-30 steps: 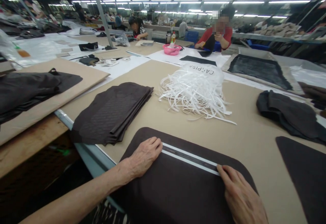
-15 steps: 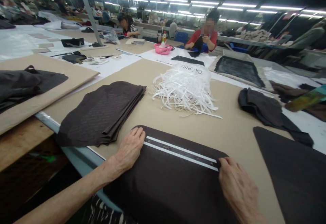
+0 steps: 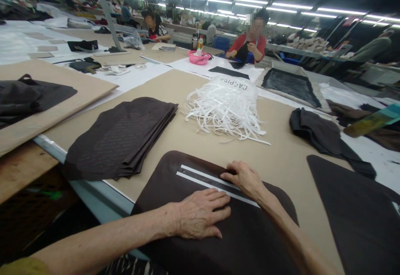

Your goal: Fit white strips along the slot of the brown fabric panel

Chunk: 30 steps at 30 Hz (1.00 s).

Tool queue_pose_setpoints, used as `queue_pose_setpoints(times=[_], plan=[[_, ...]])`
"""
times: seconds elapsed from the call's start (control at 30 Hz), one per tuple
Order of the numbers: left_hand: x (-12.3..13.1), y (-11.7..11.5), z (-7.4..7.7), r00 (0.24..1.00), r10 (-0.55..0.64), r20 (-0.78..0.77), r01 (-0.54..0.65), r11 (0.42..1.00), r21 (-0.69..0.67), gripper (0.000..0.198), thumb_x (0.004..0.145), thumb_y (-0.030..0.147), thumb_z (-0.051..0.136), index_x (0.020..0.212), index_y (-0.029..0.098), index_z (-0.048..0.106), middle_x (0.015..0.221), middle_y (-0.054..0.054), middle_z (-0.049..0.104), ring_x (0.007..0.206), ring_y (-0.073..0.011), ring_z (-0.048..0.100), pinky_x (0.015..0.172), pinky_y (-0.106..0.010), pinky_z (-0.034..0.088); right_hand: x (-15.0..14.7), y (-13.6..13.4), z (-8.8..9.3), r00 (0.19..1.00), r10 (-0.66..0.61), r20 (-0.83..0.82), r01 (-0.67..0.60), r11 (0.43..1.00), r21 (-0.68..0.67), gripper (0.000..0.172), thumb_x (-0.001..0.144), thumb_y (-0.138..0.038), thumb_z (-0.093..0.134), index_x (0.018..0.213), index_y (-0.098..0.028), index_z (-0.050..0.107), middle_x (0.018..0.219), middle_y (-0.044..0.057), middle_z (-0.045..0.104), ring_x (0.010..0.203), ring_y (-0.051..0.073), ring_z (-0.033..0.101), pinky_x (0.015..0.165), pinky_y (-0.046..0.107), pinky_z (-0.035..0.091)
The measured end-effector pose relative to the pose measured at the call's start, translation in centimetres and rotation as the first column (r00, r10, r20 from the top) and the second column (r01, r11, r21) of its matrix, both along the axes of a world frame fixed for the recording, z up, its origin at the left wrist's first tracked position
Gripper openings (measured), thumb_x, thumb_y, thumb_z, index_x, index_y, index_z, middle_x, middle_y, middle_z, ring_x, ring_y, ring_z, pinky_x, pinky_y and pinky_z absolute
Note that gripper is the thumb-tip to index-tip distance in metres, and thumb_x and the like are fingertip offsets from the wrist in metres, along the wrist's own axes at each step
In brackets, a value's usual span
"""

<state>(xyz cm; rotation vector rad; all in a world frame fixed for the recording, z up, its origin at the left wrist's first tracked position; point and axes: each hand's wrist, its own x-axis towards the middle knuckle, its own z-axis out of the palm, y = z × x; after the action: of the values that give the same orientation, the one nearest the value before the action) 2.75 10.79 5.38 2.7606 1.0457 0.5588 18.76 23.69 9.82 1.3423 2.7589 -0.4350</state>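
A dark brown fabric-like panel (image 3: 156,191) with rounded corners lies in front of me on the beige-covered table. Two parallel white strips (image 3: 195,180) run across its upper part, on either side of a narrow dark slot. My left hand (image 3: 204,213) rests flat on the panel just below the strips, fingers apart, holding nothing. Over the right half of the strips is my right hand (image 3: 246,180), its thumb stretched along them and its fingers at the panel's upper edge. It covers part of both strips, and I see nothing held in it.
A stack of dark panels (image 3: 118,137) lies to the left, and a bundle of white ribbons (image 3: 223,108) beyond. Another dark panel (image 3: 353,208) and folded dark pieces (image 3: 321,129) are on the right. A pink basket (image 3: 199,57) stands farther off, near a person in red (image 3: 259,46).
Both hands have left the ends of the strips and come together over the middle. The panel's edge, earlier gripped at both sides, now lies flat with its rounded corners showing.
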Motion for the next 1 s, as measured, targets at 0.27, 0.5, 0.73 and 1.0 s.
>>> queue_pose_setpoints(times=[0.27,0.5,0.73,1.0], plan=[[0.3,-0.1,-0.9,1.0,0.025,-0.017,-0.025,1.0,-0.002,0.053,0.091,0.05,0.043,0.129,0.013,0.04,0.137,-0.011,0.035,0.128,-0.0246,0.029,0.111,-0.037,0.02,2.1,-0.4,0.5,0.942,0.061,-0.33,0.058,0.939,0.338,0.011,0.094,-0.024,0.047,0.089,-0.019,0.056,0.091,0.0,0.055,0.081,0.014,0.051,0.071,0.025,0.034],[1.1,-0.1,0.8,0.992,0.109,0.055,-0.099,0.982,-0.16,0.047,0.085,0.036,0.059,0.125,0.018,0.044,0.137,-0.007,0.036,0.129,-0.0222,0.029,0.111,-0.037,0.024,2.5,-2.0,4.3,0.954,0.265,-0.142,-0.127,0.783,0.609,0.021,0.094,-0.028,0.049,0.077,-0.017,0.054,0.066,-0.001,0.05,0.06,0.013,0.047,0.058,0.027,0.027],[5.8,5.7,3.0,0.939,0.251,0.234,-0.117,0.875,-0.469,0.028,0.082,0.024,0.053,0.108,0.013,0.057,0.106,-0.008,0.059,0.101,-0.0224,0.053,0.091,-0.033,0.044,1.9,-2.8,5.7,0.946,0.302,-0.117,-0.183,0.794,0.579,0.016,0.087,-0.018,0.057,0.073,-0.017,0.051,0.065,-0.002,0.051,0.062,0.014,0.048,0.058,0.027,0.025],[7.4,6.3,1.7,0.895,0.407,0.184,-0.269,0.82,-0.505,0.017,0.072,0.011,0.048,0.082,0.016,0.06,0.089,-0.005,0.063,0.087,-0.0246,0.06,0.077,-0.034,0.049,7.5,-1.7,4.1,0.982,-0.083,-0.171,0.089,0.996,0.028,0.028,0.084,-0.021,0.056,0.112,-0.026,0.057,0.102,0.002,0.062,0.094,0.02,0.056,0.079,0.03,0.041]])
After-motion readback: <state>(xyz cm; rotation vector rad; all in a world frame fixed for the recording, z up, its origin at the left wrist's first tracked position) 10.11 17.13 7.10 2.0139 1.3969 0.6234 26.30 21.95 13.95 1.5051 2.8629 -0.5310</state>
